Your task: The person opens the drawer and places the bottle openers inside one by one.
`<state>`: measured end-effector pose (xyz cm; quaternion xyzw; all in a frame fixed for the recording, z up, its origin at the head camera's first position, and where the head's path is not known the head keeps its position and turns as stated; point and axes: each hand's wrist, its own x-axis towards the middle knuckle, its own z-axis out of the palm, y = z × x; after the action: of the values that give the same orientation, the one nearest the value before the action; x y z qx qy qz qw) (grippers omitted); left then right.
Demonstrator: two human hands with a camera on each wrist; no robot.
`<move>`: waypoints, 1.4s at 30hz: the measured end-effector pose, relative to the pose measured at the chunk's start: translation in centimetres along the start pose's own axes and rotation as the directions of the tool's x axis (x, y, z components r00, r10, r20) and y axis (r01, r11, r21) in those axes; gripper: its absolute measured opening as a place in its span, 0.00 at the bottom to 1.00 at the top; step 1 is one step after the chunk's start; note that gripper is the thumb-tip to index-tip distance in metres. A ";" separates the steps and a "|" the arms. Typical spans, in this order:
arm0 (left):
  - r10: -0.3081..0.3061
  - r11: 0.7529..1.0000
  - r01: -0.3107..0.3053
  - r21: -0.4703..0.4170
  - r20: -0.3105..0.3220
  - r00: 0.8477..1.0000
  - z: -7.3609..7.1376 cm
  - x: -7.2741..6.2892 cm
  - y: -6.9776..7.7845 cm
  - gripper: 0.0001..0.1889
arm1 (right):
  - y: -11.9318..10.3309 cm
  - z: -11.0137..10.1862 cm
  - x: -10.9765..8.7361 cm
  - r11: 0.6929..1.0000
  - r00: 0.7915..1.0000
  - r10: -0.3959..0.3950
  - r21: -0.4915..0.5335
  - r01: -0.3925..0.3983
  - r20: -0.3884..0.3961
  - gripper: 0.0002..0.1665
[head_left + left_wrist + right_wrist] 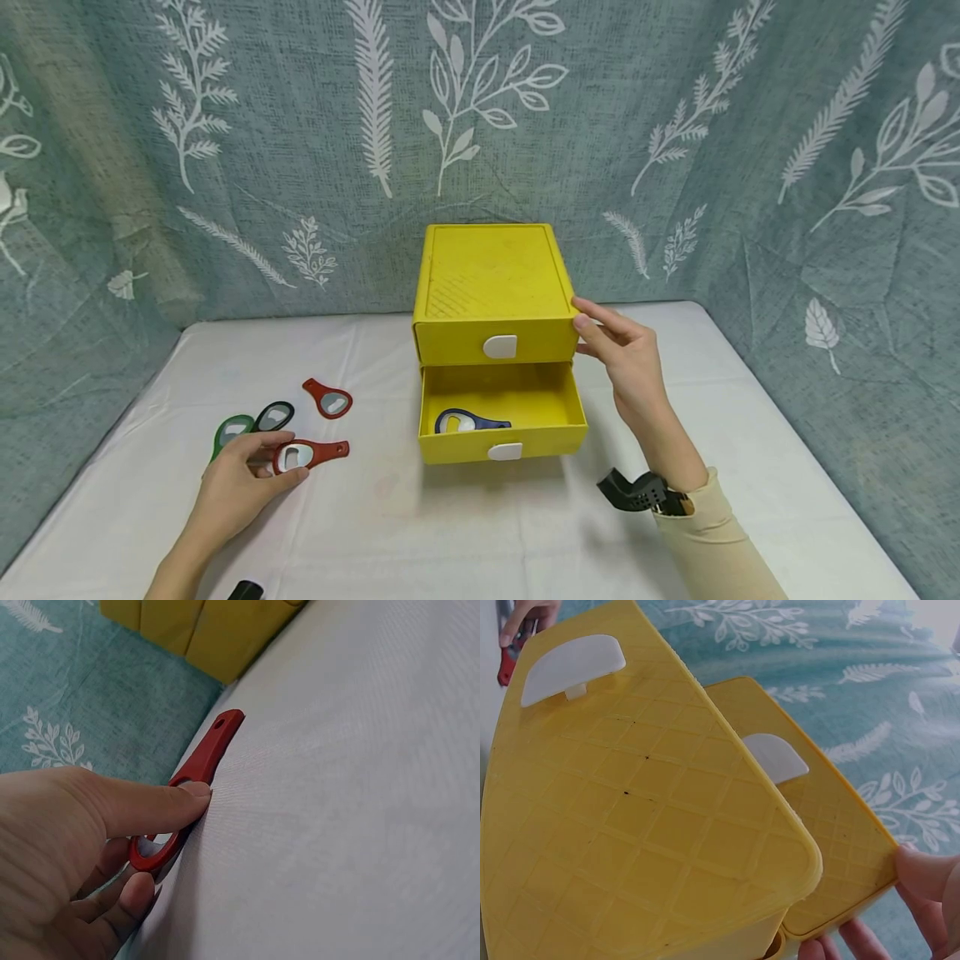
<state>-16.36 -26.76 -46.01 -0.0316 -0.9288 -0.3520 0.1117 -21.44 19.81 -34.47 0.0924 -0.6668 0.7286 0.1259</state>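
Student: Where does the red bottle opener lie?

Instructor: Left of centre in the head view, in the left hand. Thumb and fingers pinch its ring, the handle pointing right; whether it clears the white tabletop cannot be told.

Student: What surrounds it?

Instructor: A black opener and a green opener lie just above and to the left; a second red opener lies apart, higher in the frame.

Student: How far along does the work appear?

Instructor: At an early stage, judging by the layout. The lower drawer, at centre, stands pulled out with one blue opener inside; the other four are outside it. The upper drawer is closed.

Student: And the right hand?

Instructor: Right of centre, its fingers, set apart, touch the front right corner of the yellow cabinet; whether they grip or merely brace it cannot be told. A black strap shows at that wrist. A leaf-patterned curtain fills the upper frame.
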 end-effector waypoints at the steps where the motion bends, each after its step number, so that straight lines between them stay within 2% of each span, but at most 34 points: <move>1: 0.002 1.000 -0.002 -0.001 -0.002 1.000 0.0 0.0 0.0 0.28 | 0.0 0.0 0.0 1.000 1.000 -0.001 -0.001 0.001 0.000 0.23; 6: 0.006 1.000 -0.006 -0.007 -0.005 1.000 0.0 0.0 0.2 0.28 | 0.0 0.0 0.0 1.000 1.000 -0.004 0.004 0.004 -0.003 0.23; 14: -0.008 1.000 0.008 -0.021 0.034 0.999 -0.3 0.0 -0.1 0.32 | 0.0 0.0 0.1 1.000 1.000 -0.005 0.004 0.005 -0.003 0.23; 28: 0.021 0.999 -0.020 -0.025 0.016 1.000 -0.2 -0.1 -0.4 0.32 | 0.2 0.0 0.0 1.000 1.000 -0.006 -0.006 0.006 -0.001 0.23; 42: -0.018 1.000 0.018 -0.024 0.011 1.000 -0.3 -0.1 -0.1 0.33 | 0.3 0.0 0.0 1.000 1.000 -0.012 0.002 0.012 -0.001 0.23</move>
<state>-16.18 -27.04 -45.91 -0.0264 -0.9254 -0.3638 0.1031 -21.51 19.82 -34.72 0.0960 -0.6655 0.7286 0.1307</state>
